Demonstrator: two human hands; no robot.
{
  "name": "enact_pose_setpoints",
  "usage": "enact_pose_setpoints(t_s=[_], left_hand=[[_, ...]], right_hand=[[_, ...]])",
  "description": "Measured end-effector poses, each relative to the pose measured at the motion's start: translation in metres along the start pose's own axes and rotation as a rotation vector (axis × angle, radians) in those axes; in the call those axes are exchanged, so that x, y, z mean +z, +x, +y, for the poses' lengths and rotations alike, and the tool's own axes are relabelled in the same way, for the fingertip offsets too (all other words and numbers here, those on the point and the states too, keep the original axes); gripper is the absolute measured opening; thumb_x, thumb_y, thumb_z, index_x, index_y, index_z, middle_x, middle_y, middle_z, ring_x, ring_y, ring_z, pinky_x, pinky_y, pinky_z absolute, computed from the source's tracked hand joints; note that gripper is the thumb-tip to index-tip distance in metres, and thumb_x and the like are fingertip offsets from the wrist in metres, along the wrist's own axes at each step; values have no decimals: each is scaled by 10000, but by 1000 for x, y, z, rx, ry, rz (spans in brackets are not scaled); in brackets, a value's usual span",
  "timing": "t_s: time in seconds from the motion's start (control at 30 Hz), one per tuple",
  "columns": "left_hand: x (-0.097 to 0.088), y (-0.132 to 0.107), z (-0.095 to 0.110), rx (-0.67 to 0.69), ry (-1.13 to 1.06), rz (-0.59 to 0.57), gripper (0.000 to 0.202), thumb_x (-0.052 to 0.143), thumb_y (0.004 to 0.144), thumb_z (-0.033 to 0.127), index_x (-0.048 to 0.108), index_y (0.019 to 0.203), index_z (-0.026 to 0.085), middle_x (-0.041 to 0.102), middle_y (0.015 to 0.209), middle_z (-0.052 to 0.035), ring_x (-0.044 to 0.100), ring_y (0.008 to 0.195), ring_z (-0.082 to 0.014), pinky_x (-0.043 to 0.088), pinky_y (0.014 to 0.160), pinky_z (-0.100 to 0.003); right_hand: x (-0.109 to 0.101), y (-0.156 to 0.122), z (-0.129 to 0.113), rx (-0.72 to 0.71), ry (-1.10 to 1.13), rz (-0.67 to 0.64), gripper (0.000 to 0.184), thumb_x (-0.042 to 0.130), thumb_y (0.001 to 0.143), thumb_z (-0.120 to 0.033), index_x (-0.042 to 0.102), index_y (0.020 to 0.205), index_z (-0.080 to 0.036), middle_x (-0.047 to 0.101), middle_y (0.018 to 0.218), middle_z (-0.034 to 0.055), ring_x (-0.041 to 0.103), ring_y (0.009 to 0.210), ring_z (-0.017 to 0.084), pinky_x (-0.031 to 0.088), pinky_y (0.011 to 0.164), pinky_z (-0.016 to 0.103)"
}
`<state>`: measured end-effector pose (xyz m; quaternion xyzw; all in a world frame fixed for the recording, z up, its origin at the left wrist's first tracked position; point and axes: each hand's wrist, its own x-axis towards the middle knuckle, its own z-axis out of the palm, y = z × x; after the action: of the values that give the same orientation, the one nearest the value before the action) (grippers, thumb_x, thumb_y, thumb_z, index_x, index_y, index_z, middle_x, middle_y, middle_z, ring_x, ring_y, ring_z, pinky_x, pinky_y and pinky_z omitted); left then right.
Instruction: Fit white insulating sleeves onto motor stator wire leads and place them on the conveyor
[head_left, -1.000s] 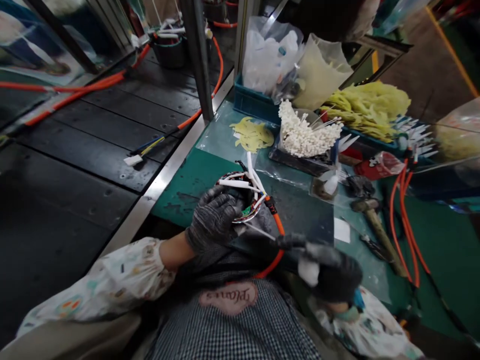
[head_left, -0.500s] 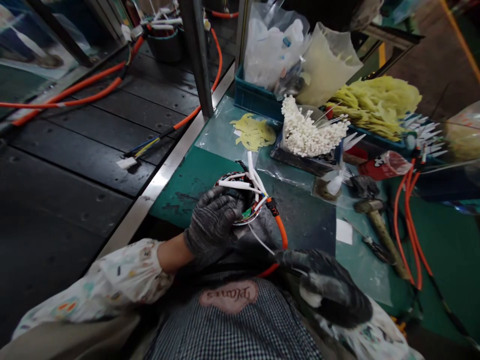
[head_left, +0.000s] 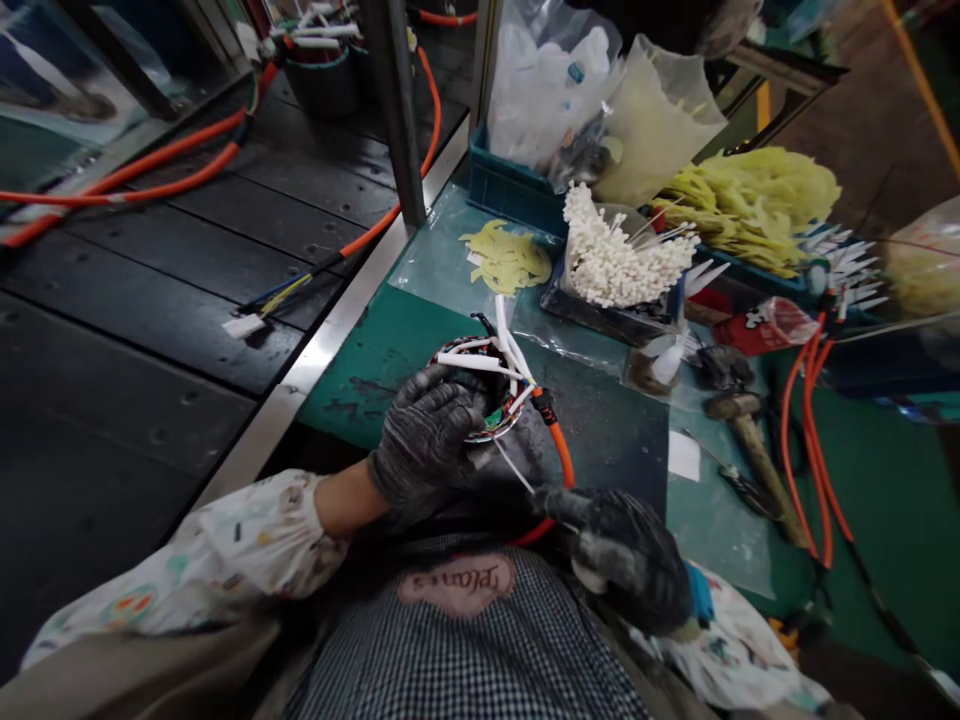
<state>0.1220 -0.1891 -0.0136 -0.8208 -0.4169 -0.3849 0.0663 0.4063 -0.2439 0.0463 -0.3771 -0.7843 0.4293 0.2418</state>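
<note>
A round motor stator (head_left: 511, 425) rests near the table's front edge, with white sleeved leads and an orange cable (head_left: 559, 450) coming off its right side. Gloved in grey, my left hand (head_left: 426, 430) is wrapped over its near left rim. A thin white cord (head_left: 514, 466) runs taut from the stator's lower edge to my right hand (head_left: 622, 550). That hand, in a dark glove, is closed around the cord's end at the lower right. Whether its palm holds anything else is hidden.
Beyond lie yellow insulation pieces (head_left: 506, 258), a tray of white-tipped sticks (head_left: 626, 265) and a blue bin (head_left: 510, 188) with plastic bags. A hammer (head_left: 757, 460) and orange cables (head_left: 814, 440) are at right. Left of a metal post (head_left: 396, 110) runs a dark slatted conveyor (head_left: 112, 370).
My right hand has moved slightly up and left, shortening the visible cord. My left hand stays on the stator. On the conveyor, the orange cable and its white connector have shifted slightly left.
</note>
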Motion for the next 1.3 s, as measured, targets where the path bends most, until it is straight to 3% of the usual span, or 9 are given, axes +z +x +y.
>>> enact_pose_setpoints(t_s=[0.17, 0.27, 0.43, 0.53, 0.63, 0.73, 0.83, 1.07, 1.3], left_hand=[[0, 1, -4, 8, -72, -44, 182, 656, 1061, 439, 700, 1015, 268, 860, 1081, 4, 806, 1085, -211, 539, 1253, -437], [-1, 2, -5, 6, -135, -28, 168, 665, 1070, 425, 740, 1080, 274, 879, 1157, 17, 815, 1156, -207, 530, 1261, -440], [-1, 1, -4, -78, -208, -61, 148, 745, 1007, 357, 797, 1140, 317, 887, 1163, 29, 830, 1168, -206, 500, 1284, -462], [0, 1, -5, -67, -195, -50, 136, 778, 1001, 375, 799, 1124, 322, 888, 1168, 35, 833, 1145, -195, 527, 1252, -445], [2, 2, -5, -45, -175, -30, 148, 778, 1008, 377, 807, 1142, 321, 880, 1231, 19, 825, 1170, -196, 531, 1248, -433], [2, 4, -5, -36, -173, -12, 208, 762, 1010, 354, 801, 1206, 297, 877, 1230, -6, 823, 1148, -206, 520, 1265, -434], [0, 6, -5, -27, -181, 10, 136, 757, 1021, 371, 779, 1103, 265, 879, 1129, -11, 830, 1082, -207, 562, 1219, -438], [-3, 6, -7, -65, -260, -102, 116, 761, 1019, 332, 696, 958, 259, 875, 1161, -30, 838, 1144, -240, 578, 1214, -545], [-2, 3, -9, -68, -176, -130, 221, 720, 1048, 429, 739, 906, 262, 874, 1116, -24, 834, 1114, -225, 594, 1199, -504]], right_hand=[[21, 50, 19, -162, -288, 194, 281, 612, 1133, -399, 864, 1145, -275, 862, 970, 67, 784, 755, 208, 609, 636, 307], [19, 83, 24, -91, -433, 230, 292, 671, 1115, -425, 840, 1271, -245, 855, 1021, 114, 782, 826, 239, 601, 699, 337], [7, 125, 11, 30, -686, 2, 241, 679, 1104, -361, 868, 1116, -211, 820, 793, 95, 706, 644, 208, 491, 606, 314], [6, 133, 11, -32, -455, 63, 200, 705, 1070, -349, 864, 1021, -239, 846, 838, 53, 750, 697, 195, 559, 666, 304], [3, 128, 16, -27, 2, 204, 283, 656, 1091, -429, 868, 1041, -249, 880, 960, 44, 812, 809, 211, 652, 748, 338], [-4, 122, 16, 5, 244, 77, 251, 707, 1067, -453, 881, 1077, -274, 888, 1039, 32, 841, 915, 228, 705, 852, 382], [-10, 120, 15, 18, 221, 79, 135, 824, 969, -378, 878, 1035, -273, 885, 1025, 31, 842, 930, 240, 712, 886, 401], [-7, 121, 22, 49, 131, 165, 117, 800, 929, -320, 871, 1001, -259, 886, 980, 34, 837, 882, 233, 701, 827, 375], [-7, 119, 25, 35, 121, 136, 137, 793, 948, -324, 873, 1038, -258, 882, 1000, 35, 829, 904, 225, 688, 852, 369]])
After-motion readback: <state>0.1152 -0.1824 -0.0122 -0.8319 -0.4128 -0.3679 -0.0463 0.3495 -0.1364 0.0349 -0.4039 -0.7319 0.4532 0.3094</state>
